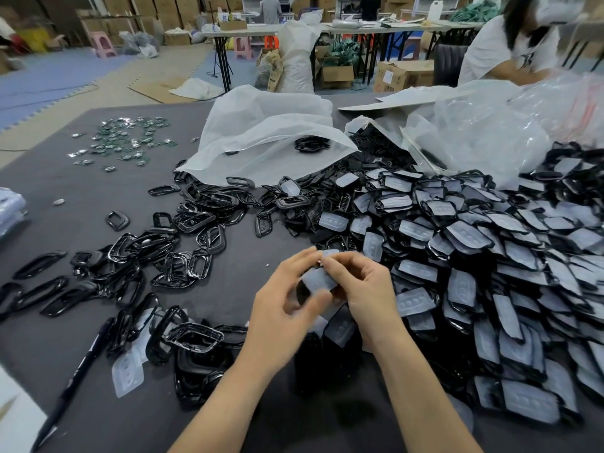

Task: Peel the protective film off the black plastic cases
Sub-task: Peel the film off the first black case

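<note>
Over the dark grey table (98, 197), my left hand (281, 308) grips a black case (318, 279) while my right hand (362, 289) pinches the top edge of its film (330, 253). A heap of filmed cases (490, 256) spreads to my right, bare black frames (163, 250) lie to my left, and white bags (261, 132) sit behind them. Beyond stand folding tables (248, 32) and cardboard boxes (405, 75).

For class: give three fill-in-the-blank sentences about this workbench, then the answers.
1. The left hand and right hand hold ____ case between them.
2. The big pile of film-covered cases lies to the person's ____.
3. The pen on the table is coloured ____.
Answers: one; right; black.
</note>
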